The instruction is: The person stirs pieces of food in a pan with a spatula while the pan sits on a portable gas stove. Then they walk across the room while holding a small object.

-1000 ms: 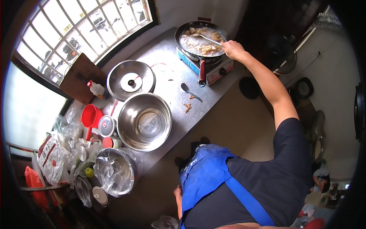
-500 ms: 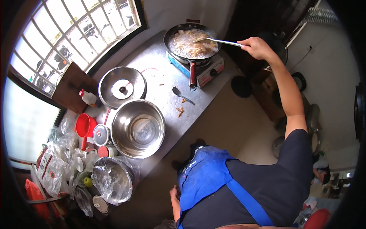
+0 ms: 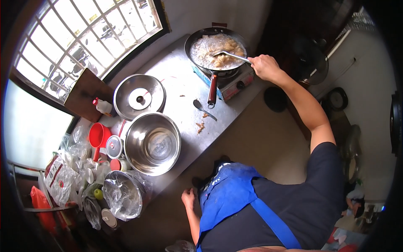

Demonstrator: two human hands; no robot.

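The wok (image 3: 216,50) sat on a small gas stove (image 3: 228,82) at the far end of the grey tabletop (image 3: 176,84), under a barred window (image 3: 84,46). The right hand (image 3: 264,67) held a firm grip on a metal spatula (image 3: 230,54) in the food. The left hand (image 3: 189,197) hung with slack grip, holding nothing, over the tan floor (image 3: 256,143).

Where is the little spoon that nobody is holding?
In the head view, the spoon lies on the steel counter, just right of the pan's red handle and above the big empty steel bowl.
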